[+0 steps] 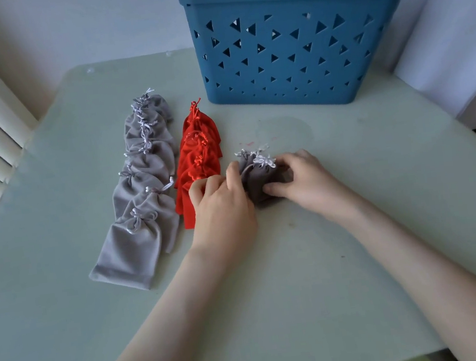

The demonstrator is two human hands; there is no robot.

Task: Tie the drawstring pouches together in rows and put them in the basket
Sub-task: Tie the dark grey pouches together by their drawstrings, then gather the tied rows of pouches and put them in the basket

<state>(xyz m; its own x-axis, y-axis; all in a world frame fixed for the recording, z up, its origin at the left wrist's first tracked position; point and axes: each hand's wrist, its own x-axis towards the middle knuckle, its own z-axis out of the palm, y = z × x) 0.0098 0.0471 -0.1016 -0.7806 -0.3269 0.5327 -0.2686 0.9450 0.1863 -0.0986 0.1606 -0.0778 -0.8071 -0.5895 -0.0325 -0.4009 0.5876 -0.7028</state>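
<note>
Small grey pouches held between two hands on a pale green table.

A bunch of small grey pouches (261, 182), topped with white drawstrings, is gripped from the right by the right hand (302, 180), the thumb being laid along its lower edge, and is met on its left side by the curled fingers of the left hand (222, 209). Just to the left, a row of red pouches (199, 155) is laid out, and beside that a longer row of grey pouches (142, 189). A blue basket (291, 62) with triangular cut-outs is set at the far side of the table (302, 277).
</note>
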